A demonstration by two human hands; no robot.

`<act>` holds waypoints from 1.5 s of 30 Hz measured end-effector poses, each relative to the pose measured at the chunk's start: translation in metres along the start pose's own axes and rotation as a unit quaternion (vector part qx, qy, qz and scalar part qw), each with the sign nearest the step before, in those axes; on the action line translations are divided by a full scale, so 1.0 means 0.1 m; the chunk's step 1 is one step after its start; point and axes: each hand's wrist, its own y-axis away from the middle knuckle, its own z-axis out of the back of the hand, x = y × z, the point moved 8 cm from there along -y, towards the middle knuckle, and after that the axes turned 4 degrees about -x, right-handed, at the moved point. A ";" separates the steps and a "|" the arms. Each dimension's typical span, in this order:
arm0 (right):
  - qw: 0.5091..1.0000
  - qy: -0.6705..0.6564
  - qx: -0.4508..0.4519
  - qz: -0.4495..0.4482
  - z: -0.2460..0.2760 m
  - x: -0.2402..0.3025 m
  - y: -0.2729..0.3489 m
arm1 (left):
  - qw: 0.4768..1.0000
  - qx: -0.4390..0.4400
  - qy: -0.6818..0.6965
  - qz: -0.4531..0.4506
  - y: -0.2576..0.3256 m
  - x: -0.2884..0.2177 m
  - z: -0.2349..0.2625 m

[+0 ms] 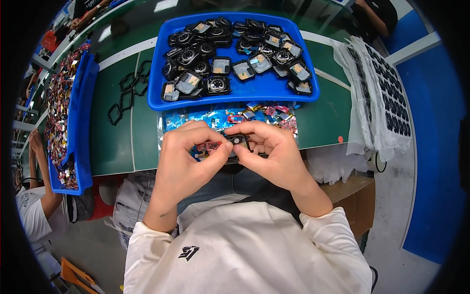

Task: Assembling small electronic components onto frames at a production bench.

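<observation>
A black watch case (240, 141) with a pale inside is held up in front of me at the table's near edge. My right hand (276, 154) is closed round its right side, forefinger along the top and thumb below. The thumb and forefinger of my left hand (188, 154) are pinched together at the case's left edge. A small red circuit board (209, 145) shows inside the loop of my left fingers; whether they grip it is hidden. Just beyond my hands lies a clear bag (183, 117) with blue film and several small red boards.
A blue tray (235, 98) of black watch cases stands beyond. Black frames (126, 100) lie to its left. Farther left is a blue bin (83, 122) heaped with small boards. Plastic-wrapped trays of black parts (391, 105) are stacked right. Other people work at the left and far side.
</observation>
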 end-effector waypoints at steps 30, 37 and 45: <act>0.996 -0.034 -0.073 0.023 0.11 0.09 0.01 | 0.989 -0.128 -0.030 -0.073 0.24 -0.16 0.11; 0.922 0.239 -0.105 0.285 0.09 0.51 0.01 | 0.959 -0.030 0.266 0.095 0.21 0.19 -0.05; 0.949 0.169 -0.075 0.257 0.06 0.47 0.01 | 0.900 -0.027 0.398 0.174 0.25 0.38 -0.17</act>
